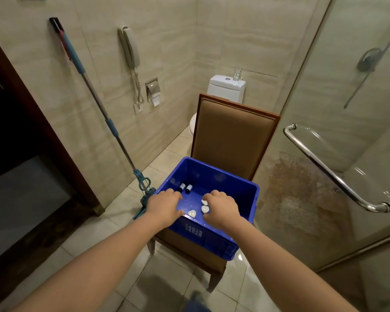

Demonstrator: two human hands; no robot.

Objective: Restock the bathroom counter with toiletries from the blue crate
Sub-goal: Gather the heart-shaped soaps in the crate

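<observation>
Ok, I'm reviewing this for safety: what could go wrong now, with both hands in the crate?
1. The blue crate sits on a chair, its near right corner seemingly past the seat edge; weight from the left hand or right hand might tip it.
2. The small dark bottles and white round pieces lie loose; a hasty grip could drop one.
3. The floor tiles look glossy and a mop leans nearby: a slip seems possible.

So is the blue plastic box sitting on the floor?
No, the blue plastic crate rests on the seat of the brown padded chair.
</observation>
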